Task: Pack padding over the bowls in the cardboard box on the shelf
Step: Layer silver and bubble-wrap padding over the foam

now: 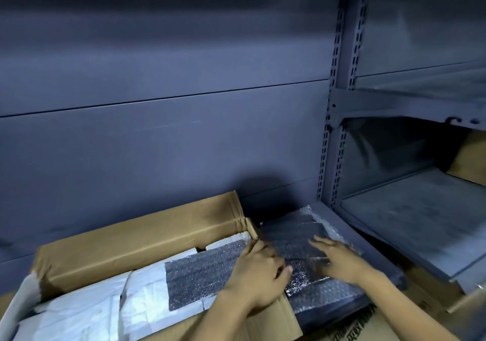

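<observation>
Step in hand: fetching more padding. The cardboard box (131, 240) stands open on the shelf (344, 222), bowls hidden under white wrapping (86, 304) and one bubble sheet (200, 272). The left hand (257, 272) has its fingers curled on the bubble-wrap stack (297, 233) just beside the box. The right hand (342, 261) lies flat on the stack, fingers released (both hands blurred). Next move: separate one sheet and carry it left over the box.

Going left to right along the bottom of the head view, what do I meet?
From the left: white padding → bubble-wrap sheet → left hand → right hand → grey shelf.

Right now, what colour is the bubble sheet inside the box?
Bubble sheet: dark grey, silvery glints; head view.
</observation>
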Tool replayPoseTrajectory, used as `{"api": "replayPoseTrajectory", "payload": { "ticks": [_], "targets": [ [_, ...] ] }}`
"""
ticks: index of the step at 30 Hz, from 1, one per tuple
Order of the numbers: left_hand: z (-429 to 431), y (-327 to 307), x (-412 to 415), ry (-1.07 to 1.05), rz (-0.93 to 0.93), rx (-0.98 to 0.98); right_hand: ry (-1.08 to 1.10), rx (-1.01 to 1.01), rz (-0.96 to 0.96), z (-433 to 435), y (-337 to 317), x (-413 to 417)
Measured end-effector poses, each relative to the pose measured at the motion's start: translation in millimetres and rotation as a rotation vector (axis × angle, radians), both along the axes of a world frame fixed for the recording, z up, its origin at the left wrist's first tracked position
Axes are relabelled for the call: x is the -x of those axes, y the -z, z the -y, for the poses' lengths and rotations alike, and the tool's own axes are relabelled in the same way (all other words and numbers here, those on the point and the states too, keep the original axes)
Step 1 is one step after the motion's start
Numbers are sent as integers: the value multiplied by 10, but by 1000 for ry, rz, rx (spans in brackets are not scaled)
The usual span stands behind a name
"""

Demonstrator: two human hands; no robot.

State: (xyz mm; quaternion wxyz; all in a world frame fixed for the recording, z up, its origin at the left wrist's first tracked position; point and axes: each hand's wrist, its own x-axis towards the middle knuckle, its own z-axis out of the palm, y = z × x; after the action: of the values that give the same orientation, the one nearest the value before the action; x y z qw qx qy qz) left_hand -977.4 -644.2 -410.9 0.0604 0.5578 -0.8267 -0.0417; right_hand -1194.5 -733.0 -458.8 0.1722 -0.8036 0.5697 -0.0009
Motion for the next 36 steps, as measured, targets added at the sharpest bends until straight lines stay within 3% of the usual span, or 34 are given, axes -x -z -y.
{"api": "replayPoseTrajectory", "payload": {
  "ticks": [5, 12, 17, 22, 25, 27, 31, 33, 36],
  "targets": [
    [-19, -17, 18, -15, -20, 5, -7, 149, -166, 49, 33, -16],
    [-44, -35, 31, -16, -30, 14, 76, 314, -158, 7, -13, -51],
    [-48, -7, 21, -9, -61, 20, 267, 538, 128, -25, -173, -94],
    [-221, -24, -130, -78, -224, 178, 123, 669, 439, -187, -468, -545],
    [-483, -95, -466, -204, -482, 249, -68, 686, 525, -366, -647, -999],
    [-718, -204, -836, -326, -623, 415, -169, 653, 582, -501, -722, -1317],
    [-1360, -466, -1802, -704, -653, 817, -350, 765, 656, -833, -858, -1976],
    [-1684, -559, -2170, -962, -606, 779, -460, 804, 670, -940, -857, -2287],
    [-2005, -547, -2407, -1138, -701, 473, -651, 831, 586, -1050, -741, -2717]
  ]
}}
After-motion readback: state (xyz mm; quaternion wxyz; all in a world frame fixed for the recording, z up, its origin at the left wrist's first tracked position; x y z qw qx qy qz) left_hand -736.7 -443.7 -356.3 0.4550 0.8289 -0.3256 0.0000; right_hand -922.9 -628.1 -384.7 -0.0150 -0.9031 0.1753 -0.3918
